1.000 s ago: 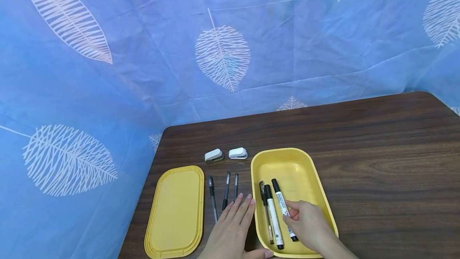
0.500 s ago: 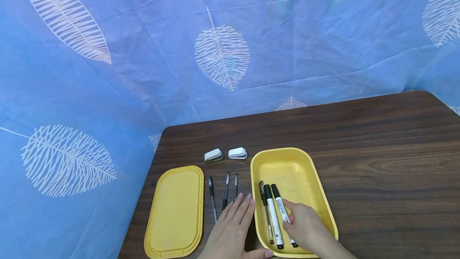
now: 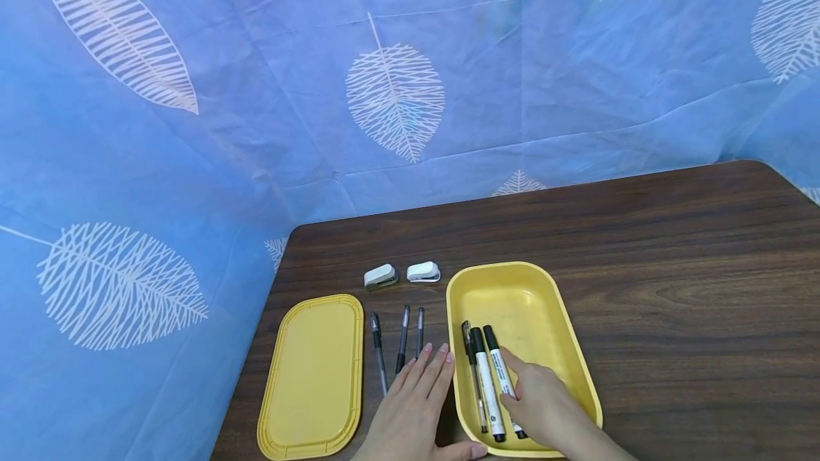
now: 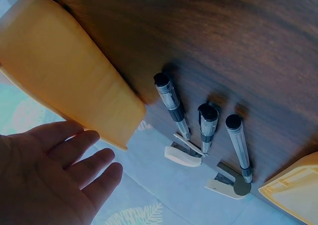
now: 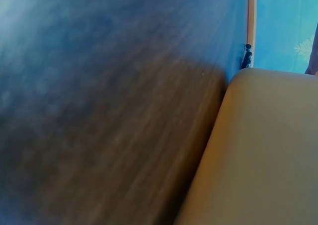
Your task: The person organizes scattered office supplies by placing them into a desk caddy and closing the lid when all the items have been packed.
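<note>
The person's left hand (image 3: 415, 407) lies palm down with its fingers straight and close together, pointing away from the body and a little to the right, and the thumb is stretched out sideways near the bottom edge of the head view. In the left wrist view the same hand (image 4: 47, 173) shows its relaxed fingers slightly spread, holding nothing. The right hand (image 3: 541, 404) reaches forward and to the left from the lower right, back of the hand up, fingers bent downward at the tips.
</note>
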Motion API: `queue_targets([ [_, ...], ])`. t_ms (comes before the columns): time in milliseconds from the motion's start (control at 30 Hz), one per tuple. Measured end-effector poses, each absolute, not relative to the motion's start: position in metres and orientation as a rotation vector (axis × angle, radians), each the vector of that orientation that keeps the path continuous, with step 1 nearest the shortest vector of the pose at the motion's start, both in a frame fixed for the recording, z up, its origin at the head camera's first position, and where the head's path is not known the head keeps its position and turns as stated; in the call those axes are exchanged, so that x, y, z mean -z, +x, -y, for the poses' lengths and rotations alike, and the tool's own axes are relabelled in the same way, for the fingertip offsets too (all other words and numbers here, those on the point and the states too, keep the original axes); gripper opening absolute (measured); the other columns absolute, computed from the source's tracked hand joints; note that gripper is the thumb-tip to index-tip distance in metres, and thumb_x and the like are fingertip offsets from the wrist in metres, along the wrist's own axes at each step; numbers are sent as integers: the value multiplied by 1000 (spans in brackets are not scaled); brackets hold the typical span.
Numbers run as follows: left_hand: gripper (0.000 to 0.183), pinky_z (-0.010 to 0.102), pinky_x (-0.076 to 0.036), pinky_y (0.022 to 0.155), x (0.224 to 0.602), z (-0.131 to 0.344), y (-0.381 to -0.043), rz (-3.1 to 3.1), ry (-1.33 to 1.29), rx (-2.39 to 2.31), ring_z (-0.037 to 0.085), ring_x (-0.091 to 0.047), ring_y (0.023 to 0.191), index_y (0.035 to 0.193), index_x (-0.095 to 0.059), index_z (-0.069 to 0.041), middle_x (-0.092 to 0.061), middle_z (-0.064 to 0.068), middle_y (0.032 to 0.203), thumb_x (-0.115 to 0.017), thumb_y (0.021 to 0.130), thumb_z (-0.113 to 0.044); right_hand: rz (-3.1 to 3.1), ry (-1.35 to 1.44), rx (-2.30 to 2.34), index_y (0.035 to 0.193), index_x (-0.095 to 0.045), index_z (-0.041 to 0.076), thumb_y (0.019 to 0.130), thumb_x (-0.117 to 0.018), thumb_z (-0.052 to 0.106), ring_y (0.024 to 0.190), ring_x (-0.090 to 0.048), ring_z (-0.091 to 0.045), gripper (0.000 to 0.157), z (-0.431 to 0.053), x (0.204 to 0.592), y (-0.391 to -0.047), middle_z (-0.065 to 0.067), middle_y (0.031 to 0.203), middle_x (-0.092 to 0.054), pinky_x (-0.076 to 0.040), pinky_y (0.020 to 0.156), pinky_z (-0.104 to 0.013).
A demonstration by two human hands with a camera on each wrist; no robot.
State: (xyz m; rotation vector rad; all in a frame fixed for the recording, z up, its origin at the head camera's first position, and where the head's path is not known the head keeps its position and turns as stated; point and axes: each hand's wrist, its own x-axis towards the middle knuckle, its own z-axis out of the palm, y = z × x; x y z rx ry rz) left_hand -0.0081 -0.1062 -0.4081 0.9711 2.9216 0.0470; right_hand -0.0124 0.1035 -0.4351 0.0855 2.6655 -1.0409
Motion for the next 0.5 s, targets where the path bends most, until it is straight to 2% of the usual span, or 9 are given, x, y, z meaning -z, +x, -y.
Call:
queue_targets([
  [233, 100, 45, -39, 111, 407, 105, -9, -2872, 920, -87, 25, -31, 146, 155, -23, -15, -27, 1, 161, -35, 82, -83, -2663, 72, 1056, 146, -42, 3, 81, -70, 6, 49, -43, -12, 70, -103, 433, -12, 1, 57, -47, -34, 45, -23],
  [500, 100, 45, -39, 110, 407, 105, -9, -2878, 928, -84, 25, -32, 145, 155, -23, -15, -27, 2, 161, -35, 83, -82, -2645, 83, 1058, 146, -40, 1, 82, -69, 6, 48, -43, -13, 71, -104, 432, -11, 0, 57, -47, -33, 43, -24],
])
